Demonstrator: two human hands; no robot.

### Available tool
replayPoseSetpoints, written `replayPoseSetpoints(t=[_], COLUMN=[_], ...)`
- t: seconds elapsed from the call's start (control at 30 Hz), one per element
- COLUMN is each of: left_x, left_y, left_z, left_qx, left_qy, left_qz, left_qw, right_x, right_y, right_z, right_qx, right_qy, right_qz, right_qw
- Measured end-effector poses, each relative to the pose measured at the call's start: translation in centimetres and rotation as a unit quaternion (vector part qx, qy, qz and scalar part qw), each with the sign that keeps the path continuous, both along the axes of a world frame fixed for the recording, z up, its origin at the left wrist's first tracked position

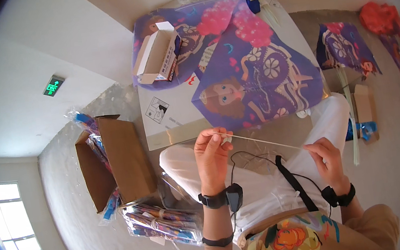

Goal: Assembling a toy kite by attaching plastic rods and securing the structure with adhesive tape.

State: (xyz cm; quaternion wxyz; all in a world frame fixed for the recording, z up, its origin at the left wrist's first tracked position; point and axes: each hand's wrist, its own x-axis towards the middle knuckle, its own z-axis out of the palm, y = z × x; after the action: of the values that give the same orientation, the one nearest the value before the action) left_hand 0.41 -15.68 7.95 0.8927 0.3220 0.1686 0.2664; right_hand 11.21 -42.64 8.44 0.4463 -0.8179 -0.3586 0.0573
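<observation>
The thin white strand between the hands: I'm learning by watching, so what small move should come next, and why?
Probably carry the thin white strand a little forward over the purple printed sheet. The left hand and right hand seem to pinch it, holding it straight, while the sheet lies spread just ahead, gripped by neither.

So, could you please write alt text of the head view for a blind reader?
A person's left hand pinches a thin pale strand that reaches their right hand. Printed purple sheets and a small open box lie on a white table ahead; a larger cardboard box sits at left.
</observation>
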Motion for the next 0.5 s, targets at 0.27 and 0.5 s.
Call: replayPoseSetpoints(t=[0.27, 0.5], left_x=[2.0, 6.2], left_y=[-0.3, 2.4], left_z=[-2.7, -10.3], left_qx=[0.075, 0.198], left_qy=[0.157, 0.254], left_qz=[-0.1, -0.178], left_qw=[0.98, 0.93], right_x=[2.9, 8.8], right_y=[5.2, 14.6], right_z=[-0.3, -7.9], right_qx=[-0.019, -0.002], right_qy=[-0.021, -0.081], right_qz=[0.013, 0.1], right_qw=[1.0, 0.992])
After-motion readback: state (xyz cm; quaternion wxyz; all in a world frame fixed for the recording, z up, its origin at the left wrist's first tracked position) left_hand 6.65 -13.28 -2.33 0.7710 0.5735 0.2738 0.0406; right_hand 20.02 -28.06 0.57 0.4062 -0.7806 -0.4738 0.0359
